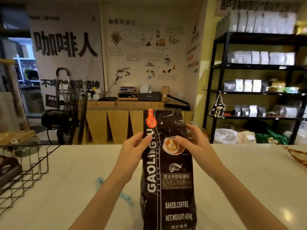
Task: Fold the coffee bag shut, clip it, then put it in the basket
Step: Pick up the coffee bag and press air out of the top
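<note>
- While the coffee bag (pixel 167 171) stands upright on the pale desk (pixel 240 180), we hold it from both sides near its upper part.
- Our left hand (pixel 132 150) pinches the bag's left edge, thumb on the front over the white lettering, so that grip is clenched on the bag.
- Our right hand (pixel 192 141) grasps the right edge, thumb pressed on the front beside the printed cup, fingers wrapped behind; that grip too is clenched on the bag.
- We see the bag's top unfolded and rising above both hands, creased, with the right corner standing up as a narrow flap.
- We see no clip on the bag; a light blue clip (pixel 114 191) lies flat on the desk to the left of the bag, partly hidden under our left forearm.
- A black wire basket (pixel 33 165) sits at the desk's left edge, well apart from the bag, and something dark lies inside it that we cannot make out.
- A woven tray (pixel 297 156) shows at the desk's far right edge, mostly cut off.
- Beyond the desk we see a black fan (pixel 71 113) on the left, a cardboard counter (pixel 126 120) carrying a scale and boxes in the middle, and a black shelf (pixel 259 77) stocked with pale bags on the right.
- Printed banners (pixel 66 47) cover the back wall.
</note>
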`<state>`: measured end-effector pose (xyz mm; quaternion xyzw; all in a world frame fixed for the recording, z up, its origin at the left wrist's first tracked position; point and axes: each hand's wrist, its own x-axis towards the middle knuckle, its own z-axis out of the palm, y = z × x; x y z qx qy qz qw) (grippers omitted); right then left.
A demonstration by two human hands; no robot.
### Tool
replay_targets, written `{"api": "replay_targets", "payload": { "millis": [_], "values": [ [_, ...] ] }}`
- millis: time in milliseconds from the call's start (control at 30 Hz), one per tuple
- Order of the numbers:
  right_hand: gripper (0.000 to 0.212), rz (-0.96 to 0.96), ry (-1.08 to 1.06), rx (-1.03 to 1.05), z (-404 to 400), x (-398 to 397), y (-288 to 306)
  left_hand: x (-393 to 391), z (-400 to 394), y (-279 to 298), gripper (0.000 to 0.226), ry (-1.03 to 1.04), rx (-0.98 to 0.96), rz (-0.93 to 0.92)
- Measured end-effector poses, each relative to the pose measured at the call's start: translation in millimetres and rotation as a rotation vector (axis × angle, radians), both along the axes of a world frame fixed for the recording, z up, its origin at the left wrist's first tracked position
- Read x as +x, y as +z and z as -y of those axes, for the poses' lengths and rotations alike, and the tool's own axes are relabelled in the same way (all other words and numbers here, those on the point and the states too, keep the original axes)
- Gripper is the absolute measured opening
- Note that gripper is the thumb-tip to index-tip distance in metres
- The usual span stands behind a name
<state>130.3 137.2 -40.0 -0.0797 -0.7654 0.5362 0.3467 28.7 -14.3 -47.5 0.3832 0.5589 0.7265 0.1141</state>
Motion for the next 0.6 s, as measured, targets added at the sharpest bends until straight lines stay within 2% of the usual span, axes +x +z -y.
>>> {"api": "replay_targets", "payload": {
  "millis": [100,233,300,333,400,433,600],
  "values": [
    [0.070,-0.093,-0.186,0.237,2.2,-5.9,20.2,3.4,0.3,2.7,0.015,-0.017,-0.001,-0.008],
    [0.064,-0.203,-0.409,0.964,21.3,-21.2,59.5,7.8,0.3,5.8,0.016,-0.037,0.015,-0.014],
    [0.057,-0.181,-0.392,1.192,32.0,-31.2,75.8,10.5,0.7,7.8,0.015,-0.046,0.029,-0.017],
    [0.049,-0.113,-0.282,1.206,36.2,-34.8,83.6,12.3,0.3,8.4,0.015,-0.049,0.035,-0.019],
    [0.031,0.032,-0.010,1.099,41.2,-40.1,95.9,16.4,-1.1,7.4,0.015,-0.065,0.055,0.005],
    [0.028,0.063,0.044,1.061,42.9,-43.0,100.3,18.8,-1.9,6.8,0.015,-0.076,0.065,0.030],
    [0.048,0.093,-0.099,1.267,45.3,-59.2,98.6,25.7,-5.9,1.1,0.020,-0.076,0.087,0.115]
  ]
}}
